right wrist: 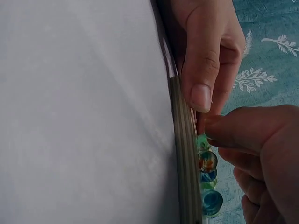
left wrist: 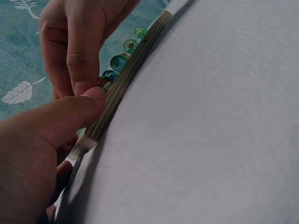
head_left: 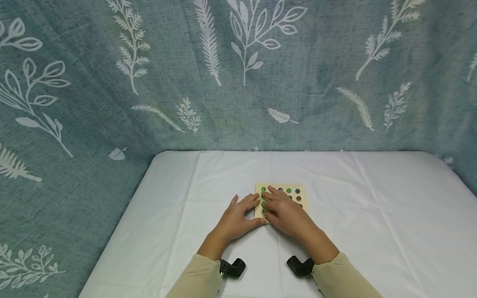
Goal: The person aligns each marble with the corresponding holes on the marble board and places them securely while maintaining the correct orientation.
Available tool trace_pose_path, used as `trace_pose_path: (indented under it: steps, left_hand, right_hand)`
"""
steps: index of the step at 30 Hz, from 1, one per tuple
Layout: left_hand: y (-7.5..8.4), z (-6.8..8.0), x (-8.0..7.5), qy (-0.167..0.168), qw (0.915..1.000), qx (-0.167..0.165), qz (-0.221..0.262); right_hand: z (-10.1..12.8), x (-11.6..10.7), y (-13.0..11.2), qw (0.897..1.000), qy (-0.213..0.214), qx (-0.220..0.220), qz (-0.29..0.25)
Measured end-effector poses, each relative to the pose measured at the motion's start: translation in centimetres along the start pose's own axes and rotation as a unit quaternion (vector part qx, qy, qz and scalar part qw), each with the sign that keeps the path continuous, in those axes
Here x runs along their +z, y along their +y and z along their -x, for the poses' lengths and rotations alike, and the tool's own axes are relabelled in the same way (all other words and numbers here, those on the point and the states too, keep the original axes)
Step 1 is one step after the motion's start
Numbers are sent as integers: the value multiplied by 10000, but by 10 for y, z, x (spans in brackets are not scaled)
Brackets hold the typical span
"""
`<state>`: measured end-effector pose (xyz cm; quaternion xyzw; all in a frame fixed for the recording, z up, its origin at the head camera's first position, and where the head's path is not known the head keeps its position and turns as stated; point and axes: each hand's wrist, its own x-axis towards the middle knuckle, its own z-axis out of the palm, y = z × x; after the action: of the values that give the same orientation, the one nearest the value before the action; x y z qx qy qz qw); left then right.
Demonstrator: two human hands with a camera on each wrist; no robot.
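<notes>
Head view shows the left hand [head_left: 238,217] resting on the wooden board's [head_left: 303,198] left edge, thumb against its near corner, fingers relaxed. Beside it the right hand [head_left: 285,211] covers the board's near-left marbles [head_left: 288,191]. Only the wrist views reveal its fingers [right wrist: 243,133] curled, pinching a green marble [right wrist: 202,141].

My right hand [right wrist: 261,154] hovered over glass marbles [right wrist: 207,161] on the wooden board [right wrist: 183,140]; my left hand [right wrist: 205,51] touched the board's edge.
</notes>
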<state>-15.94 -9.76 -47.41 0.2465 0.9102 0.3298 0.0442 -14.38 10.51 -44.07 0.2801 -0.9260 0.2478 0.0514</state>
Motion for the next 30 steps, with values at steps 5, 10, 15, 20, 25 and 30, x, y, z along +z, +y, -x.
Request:
trace_pose_path:
  steps: [5, 10, 15, 20, 25, 30]
  left_hand:
    - [1, 0, 0, -1, 10000, 62, 16]
    - [2, 0, -1, -8, 10000, 50, -10]
    - [2, 0, -1, 11, 10000, 57, -45]
    - [2, 0, -1, 21, 10000, 50, -83]
    - [3, -1, -1, -13, 9999, -48, -104]
    - [3, 0, -1, -3, 9999, -110, -120]
  right_hand:
    - [0, 2, -1, 10000, -54, -9, 76]
    - [0, 3, -2, 9999, -66, -19, 104]
    - [0, 3, -2, 9999, -31, -54, 113]
    - [1, 0, 0, 10000, 16, -45, 1]
    - [3, -7, 2, 9996, 47, 243, -169]
    - [5, -14, 7, 9984, 173, 513, -155]
